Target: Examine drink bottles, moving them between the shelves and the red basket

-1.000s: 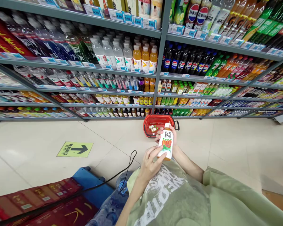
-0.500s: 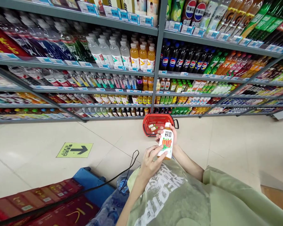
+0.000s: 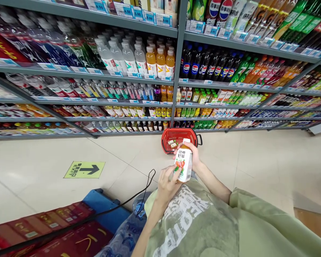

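A juice bottle (image 3: pixel 184 163) with a white cap and a white label showing orange and green vegetables is held in front of my shirt. My right hand (image 3: pixel 193 154) wraps round its upper part, with fingertips showing on the far side. Against the lower part of the label, my left hand (image 3: pixel 168 181) rests its fingers, supporting the bottle from the left. Beyond the bottle, a red shopping basket (image 3: pixel 164 144) stands on the floor against the shelf, with a few small packaged items (image 3: pixel 172 143) in it.
Shelves of drink bottles (image 3: pixel 160 64) run across the view ahead. At lower left are dark red cartons (image 3: pixel 56 228) on a blue pallet (image 3: pixel 96 196), a black strap (image 3: pixel 133 198) and packs of water bottles (image 3: pixel 123 235). A green exit sign (image 3: pixel 85 169) marks the floor.
The bottle has turned about its length, so a side panel of the label now shows at its right. It has shifted slightly left with both hands.
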`<state>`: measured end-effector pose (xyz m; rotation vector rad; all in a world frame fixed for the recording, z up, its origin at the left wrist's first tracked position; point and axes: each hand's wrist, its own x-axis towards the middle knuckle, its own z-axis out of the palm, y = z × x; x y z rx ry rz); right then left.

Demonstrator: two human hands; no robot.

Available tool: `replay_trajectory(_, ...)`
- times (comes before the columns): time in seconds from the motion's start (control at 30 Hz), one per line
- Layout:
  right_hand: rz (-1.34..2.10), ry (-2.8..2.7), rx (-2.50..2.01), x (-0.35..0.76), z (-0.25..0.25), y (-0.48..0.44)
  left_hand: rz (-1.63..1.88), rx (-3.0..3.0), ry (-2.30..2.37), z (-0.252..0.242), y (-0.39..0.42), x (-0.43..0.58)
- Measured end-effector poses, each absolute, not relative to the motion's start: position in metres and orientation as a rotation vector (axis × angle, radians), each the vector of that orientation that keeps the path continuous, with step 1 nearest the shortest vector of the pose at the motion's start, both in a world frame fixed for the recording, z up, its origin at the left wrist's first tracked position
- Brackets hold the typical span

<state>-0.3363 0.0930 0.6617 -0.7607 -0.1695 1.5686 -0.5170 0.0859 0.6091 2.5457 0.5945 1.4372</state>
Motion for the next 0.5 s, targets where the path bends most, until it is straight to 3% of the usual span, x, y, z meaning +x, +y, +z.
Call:
replay_trajectory(0.17,1.412,-0.269,-1.006,-0.343,0.664,0.097,1.393,2.504,0.758,0.599,0.084,-0.517)
replay_trajectory(0.5,1.339,-0.34,-1.007,-0.346,0.656,0.099,1.204,2.401,0.889,0.598,0.075,-0.516)
